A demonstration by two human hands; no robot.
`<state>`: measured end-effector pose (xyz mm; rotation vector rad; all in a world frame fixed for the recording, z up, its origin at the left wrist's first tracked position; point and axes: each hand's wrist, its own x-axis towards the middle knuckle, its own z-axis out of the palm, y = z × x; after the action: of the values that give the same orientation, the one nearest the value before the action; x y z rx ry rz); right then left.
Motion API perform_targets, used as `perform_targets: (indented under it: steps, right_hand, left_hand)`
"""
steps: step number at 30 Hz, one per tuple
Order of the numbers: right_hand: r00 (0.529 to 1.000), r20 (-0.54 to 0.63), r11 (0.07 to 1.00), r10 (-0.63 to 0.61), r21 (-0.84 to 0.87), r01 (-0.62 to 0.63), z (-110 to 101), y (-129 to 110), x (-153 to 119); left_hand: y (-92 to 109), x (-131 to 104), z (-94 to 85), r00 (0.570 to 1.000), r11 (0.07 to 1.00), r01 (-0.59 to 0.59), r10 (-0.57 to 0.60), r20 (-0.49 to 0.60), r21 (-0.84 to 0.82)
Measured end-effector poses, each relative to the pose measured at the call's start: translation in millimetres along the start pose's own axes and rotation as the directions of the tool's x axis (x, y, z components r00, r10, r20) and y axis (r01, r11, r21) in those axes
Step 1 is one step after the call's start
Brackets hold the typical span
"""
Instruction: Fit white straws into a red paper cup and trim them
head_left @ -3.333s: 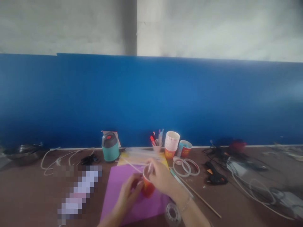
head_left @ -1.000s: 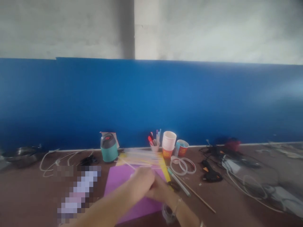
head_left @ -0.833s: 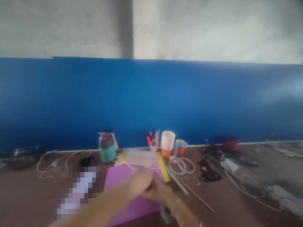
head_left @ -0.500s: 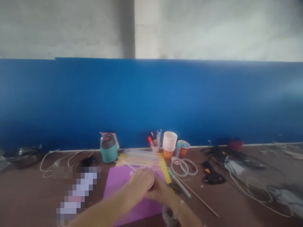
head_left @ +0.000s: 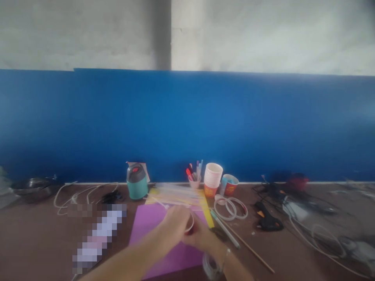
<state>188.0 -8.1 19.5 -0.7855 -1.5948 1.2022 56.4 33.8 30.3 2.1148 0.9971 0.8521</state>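
Note:
Above a purple sheet [head_left: 149,222], my left hand [head_left: 175,224] and my right hand [head_left: 200,234] meet around a paper cup [head_left: 191,223]. Only a part of the cup's white rim and a reddish strip show between them. My left hand covers the cup's left side with its fingers wrapped over it. The right fingers curl round the near right side. Behind the hands, thin clear and white sticks [head_left: 175,192] lie on a yellow sheet [head_left: 209,212].
Further back stand a teal pot [head_left: 137,185], a pen cup [head_left: 193,181], stacked paper cups [head_left: 213,179] and another cup [head_left: 231,186]. Rings [head_left: 225,207], a wooden stick [head_left: 252,251] and a black glue gun [head_left: 268,220] lie right. Cables and a metal bowl [head_left: 32,189] are left.
The whole view has shifted slightly, so things on the table appear a little further right. Both hands stay around the cup, and slightly more of its rim shows.

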Motion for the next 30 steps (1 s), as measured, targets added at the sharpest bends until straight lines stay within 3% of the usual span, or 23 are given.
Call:
perform_targets:
  steps: [6,18,30]
  right_hand:
    - [1.0,-0.009,0.997,-0.003,-0.071,0.002,0.4,-5.2,-0.4]
    - [1.0,-0.03,0.996,-0.009,-0.088,0.007,0.5,2.9,-1.7]
    - [0.996,-0.09,0.981,0.002,-0.194,-0.019,3.1,-4.2,-2.1]
  left_hand:
    - [-3.0,2.3,-0.8,0.997,0.995,-0.065,0.062,0.039,0.075]
    - [-2.5,7.9,4.1,0.998,0.975,-0.056,0.047,0.047,0.215]
    - [21.4,13.9,3.9,0.975,0.922,0.019,-0.103,0.199,0.386]
